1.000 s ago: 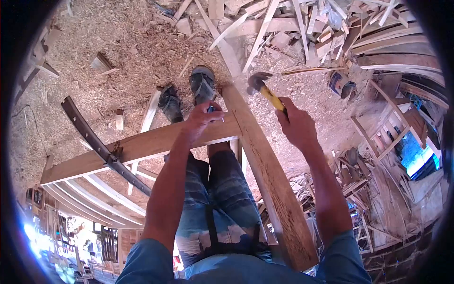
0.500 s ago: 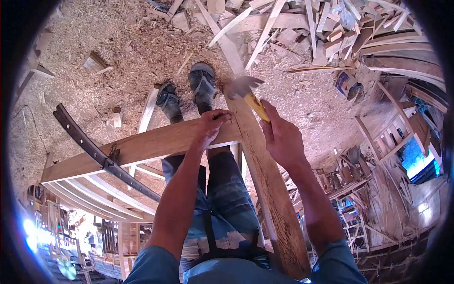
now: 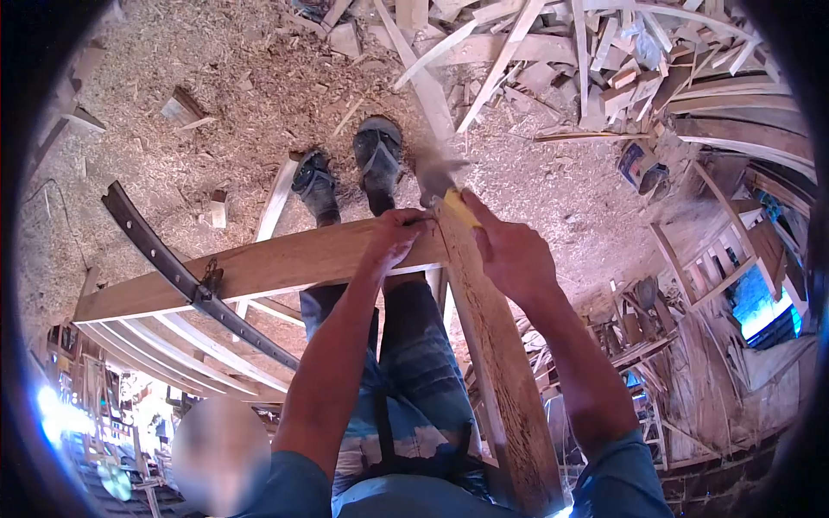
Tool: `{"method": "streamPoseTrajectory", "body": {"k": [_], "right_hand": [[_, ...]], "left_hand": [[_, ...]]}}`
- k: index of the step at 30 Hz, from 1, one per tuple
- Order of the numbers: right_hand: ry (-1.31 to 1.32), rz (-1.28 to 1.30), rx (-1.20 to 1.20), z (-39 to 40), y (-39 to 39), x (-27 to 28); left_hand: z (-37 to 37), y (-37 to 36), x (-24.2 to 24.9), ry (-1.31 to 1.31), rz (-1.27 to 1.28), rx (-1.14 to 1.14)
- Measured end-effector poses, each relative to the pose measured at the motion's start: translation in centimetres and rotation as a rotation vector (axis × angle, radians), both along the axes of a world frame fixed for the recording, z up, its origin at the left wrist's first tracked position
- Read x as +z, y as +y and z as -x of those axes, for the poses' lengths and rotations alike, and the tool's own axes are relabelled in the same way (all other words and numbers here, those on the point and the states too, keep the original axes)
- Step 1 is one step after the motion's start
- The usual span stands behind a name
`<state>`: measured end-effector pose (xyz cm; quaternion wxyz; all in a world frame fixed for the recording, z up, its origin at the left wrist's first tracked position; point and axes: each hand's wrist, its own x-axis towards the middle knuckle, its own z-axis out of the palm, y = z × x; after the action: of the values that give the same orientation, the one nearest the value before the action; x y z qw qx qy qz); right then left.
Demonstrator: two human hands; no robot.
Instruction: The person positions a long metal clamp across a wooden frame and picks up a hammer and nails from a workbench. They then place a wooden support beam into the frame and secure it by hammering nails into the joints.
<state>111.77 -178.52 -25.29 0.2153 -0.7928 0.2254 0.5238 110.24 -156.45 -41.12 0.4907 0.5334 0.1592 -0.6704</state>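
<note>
My right hand (image 3: 516, 250) is wrapped round the yellow handle of a hammer (image 3: 459, 205), whose blurred metal head hangs over the far end of a long thick wooden beam (image 3: 496, 345). At the joint between that beam and a wide curved board (image 3: 302, 257), my left hand (image 3: 399, 233) rests with thumb and fingers pinched together. What looks like a thin nail shows at the fingertips, though it is very small. A dark curved metal bar with holes (image 3: 160, 257) crosses the board on the left.
Pale wooden ribs (image 3: 190, 350) extend below the curved board. Two sandalled feet (image 3: 378, 160) stand on the shaving-covered floor beyond it. Scrap wood (image 3: 509, 52) is heaped at the top, and a dirty can (image 3: 641, 168) lies at the right. A blurred round patch covers something lower left.
The hammer head has dropped lower and closer to my left fingertips. The view has shifted slightly, and the blurred patch has appeared at the lower left.
</note>
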Motion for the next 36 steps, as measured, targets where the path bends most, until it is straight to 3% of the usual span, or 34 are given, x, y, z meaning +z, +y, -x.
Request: {"method": "streamPoseTrajectory", "body": {"k": [3,6,7,8,9,10,12,13,16,19,20,21,23,24,27,28,30,33,36], "right_hand": [[-0.291,0.040,-0.351,-1.3,0.6,1.5],[-0.337,0.078,-0.434,0.3,1.6,1.2],[-0.137,0.064,-0.223,0.8,1.4,1.0],[-0.047,0.028,-0.202,0.5,0.9,0.9],[0.054,-0.001,-0.187,0.1,0.6,1.1],[0.148,-0.029,-0.170,-0.3,0.2,1.2],[-0.113,0.021,-0.334,-2.4,-1.5,1.0],[-0.224,0.048,-0.428,-3.2,-2.2,1.9],[-0.751,0.177,-0.651,-9.9,-4.6,4.3],[-0.962,0.240,-0.724,-9.1,-3.9,2.4],[-0.880,0.264,-0.650,-6.3,-3.4,1.0],[-0.637,0.251,-0.479,-2.0,-2.5,-0.5],[0.001,-0.029,0.062,2.7,-1.3,-0.9],[0.128,-0.113,0.044,3.3,-0.4,0.4],[-0.228,0.011,-0.251,0.3,-2.3,1.1],[-0.463,0.138,-0.238,-0.7,-3.3,1.1],[-0.729,0.158,-0.543,-8.6,-5.6,3.5],[-1.091,0.109,-0.703,-15.3,-7.1,5.6],[-1.053,0.122,-0.681,-13.9,-7.7,6.0]], "left_hand": [[-0.1,0.2,-0.7,-0.060,0.000,-0.060],[-0.2,0.0,-0.3,0.009,-0.045,-0.030],[0.0,0.2,-0.7,0.008,-0.035,-0.051],[0.4,0.4,-0.9,0.013,-0.027,-0.072],[1.7,0.9,-1.6,0.117,0.033,0.164],[1.9,0.9,-1.2,0.124,0.052,0.171],[1.8,1.1,-1.7,0.103,0.075,0.205],[1.8,1.3,-2.5,0.041,0.031,0.067],[1.0,2.4,-1.8,-0.027,-0.177,0.285],[-1.1,3.2,0.9,-0.044,-0.284,0.422],[-2.4,3.5,1.5,-0.028,-0.297,0.479],[-3.3,4.0,2.1,-0.040,-0.254,0.482],[-4.4,4.9,2.0,-0.082,-0.195,0.516],[-4.6,5.5,2.4,-0.080,-0.157,0.509],[-5.0,6.5,1.8,-0.202,-0.083,0.426],[-5.1,6.1,2.1,-0.185,-0.103,0.394],[-6.1,6.3,2.7,-0.158,-0.172,0.324],[-1.1,5.3,-0.8,-0.385,-0.069,0.017],[0.6,1.2,1.1,-0.494,-0.056,-0.373]]}}
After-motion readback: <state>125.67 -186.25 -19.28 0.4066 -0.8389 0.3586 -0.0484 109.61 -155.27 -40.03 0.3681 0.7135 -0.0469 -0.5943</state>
